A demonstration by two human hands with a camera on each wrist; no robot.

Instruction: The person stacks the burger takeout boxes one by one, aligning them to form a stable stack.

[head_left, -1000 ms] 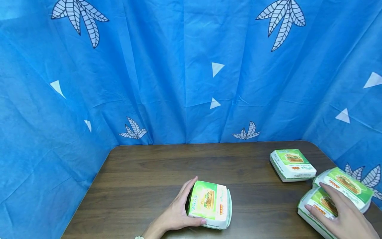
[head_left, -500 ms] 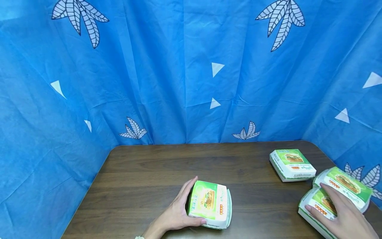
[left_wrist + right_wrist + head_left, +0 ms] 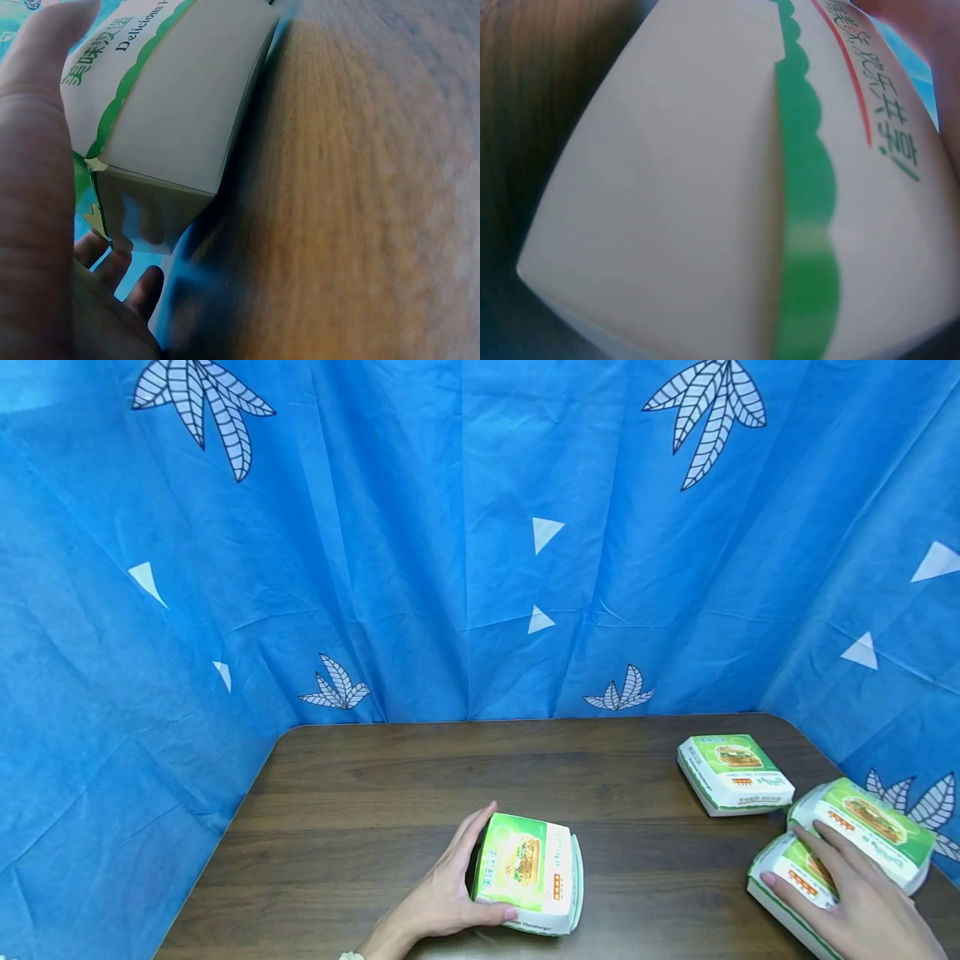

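My left hand [image 3: 450, 893] grips a green-and-white hamburger box [image 3: 525, 864] at the front middle of the table, thumb along the near side and fingers at the far left side. In the left wrist view this box [image 3: 187, 97] fills the upper left, with the thumb across its lettered side and fingertips beyond its corner. At the lower right, my right hand [image 3: 873, 902] holds another hamburger box [image 3: 802, 883] from above, thumb at its left edge and fingertips at its far edge. The right wrist view shows the white side of that box [image 3: 667, 187] up close.
Right against the right-hand box, a third hamburger box [image 3: 877, 827] sits tilted near the table's right edge. One more box [image 3: 735, 772] lies at the back right. The dark wood table [image 3: 420, 777] is bordered by a blue curtain [image 3: 420, 568] on the back and sides.
The fingers of my right hand have shifted a little on the box, and a second fingertip now shows beside the first. My left hand and its box have stayed put.
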